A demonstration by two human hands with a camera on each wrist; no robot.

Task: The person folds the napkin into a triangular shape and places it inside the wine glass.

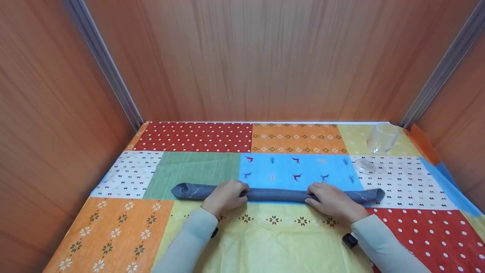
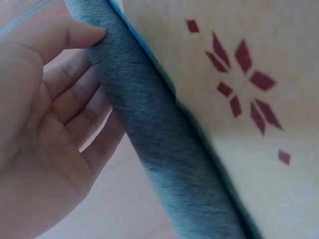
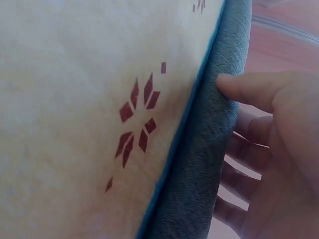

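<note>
A grey-blue cloth (image 1: 278,195), rolled into a long tube, lies crosswise on the patterned tablecloth (image 1: 204,168). Pale streaks mark its two ends, and the left end shows a hollow opening. My left hand (image 1: 226,195) grips the roll left of its middle; in the left wrist view the thumb (image 2: 92,36) lies on the near side of the roll and the fingers curl behind it. Right of the middle, my right hand (image 1: 333,199) holds it the same way, its thumb (image 3: 234,84) against the near side in the right wrist view.
A clear stemmed glass (image 1: 382,138) stands at the back right, its round foot (image 1: 365,166) beyond the roll's right end. Wood-grain panels (image 1: 265,60) wall in the table at the back and both sides. Part of the tablecloth rises against the right panel.
</note>
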